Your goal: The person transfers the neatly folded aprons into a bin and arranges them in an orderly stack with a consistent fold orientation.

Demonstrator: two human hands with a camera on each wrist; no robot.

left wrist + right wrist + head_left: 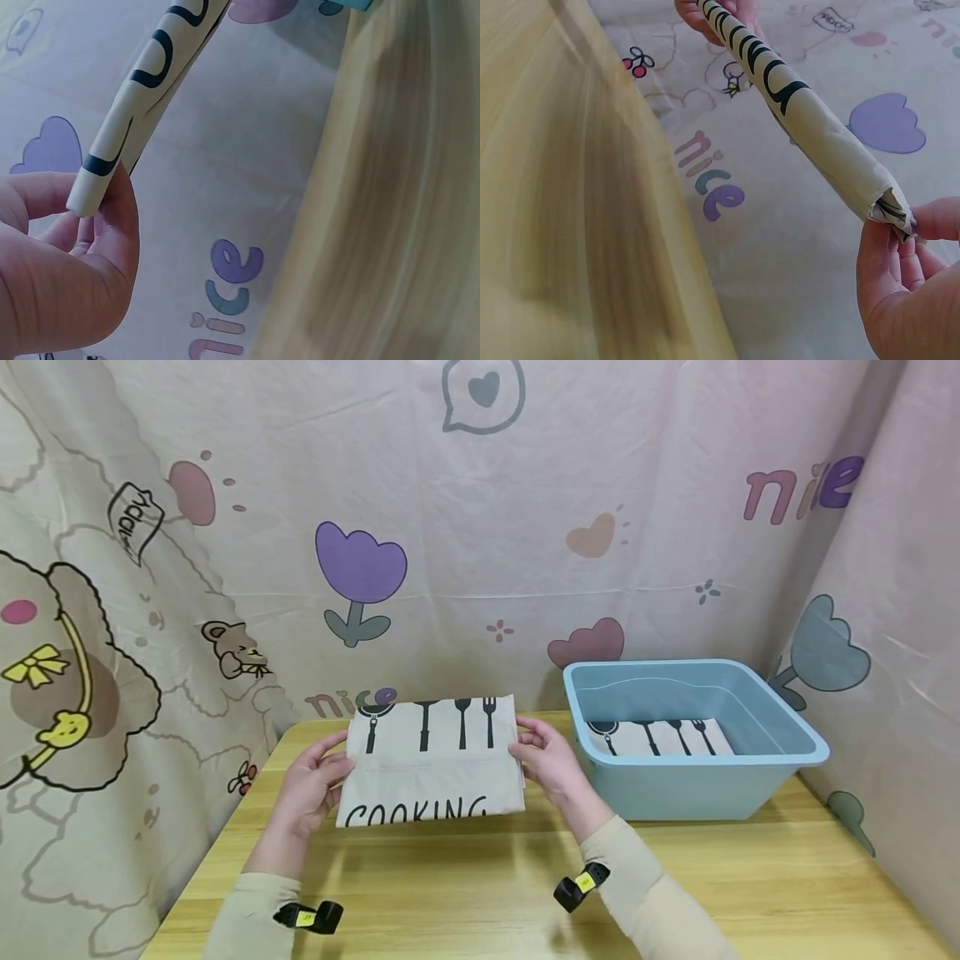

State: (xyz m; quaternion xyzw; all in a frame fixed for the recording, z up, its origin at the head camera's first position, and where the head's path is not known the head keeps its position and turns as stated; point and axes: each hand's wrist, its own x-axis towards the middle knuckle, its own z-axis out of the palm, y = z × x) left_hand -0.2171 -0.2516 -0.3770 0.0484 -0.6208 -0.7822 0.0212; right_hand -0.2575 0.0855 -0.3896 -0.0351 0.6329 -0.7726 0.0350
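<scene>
A folded white cloth (435, 768), printed with black kitchen utensils and the word COOKING, is held up above the table between both hands. My left hand (311, 781) pinches its left edge, thumb on top and fingers beneath. At the opposite edge, my right hand (551, 756) grips it the same way. Seen edge-on in the left wrist view, the cloth (142, 90) is a flat, layered bundle between thumb and fingers. The right wrist view shows its open folded end (889, 206) at the right fingertips.
To the right on the wooden table (450, 893) stands a blue plastic bin (690, 789). Inside it lies another folded cloth (660, 739) with the same utensil print. A patterned curtain (480, 568) hangs behind the table and along both sides.
</scene>
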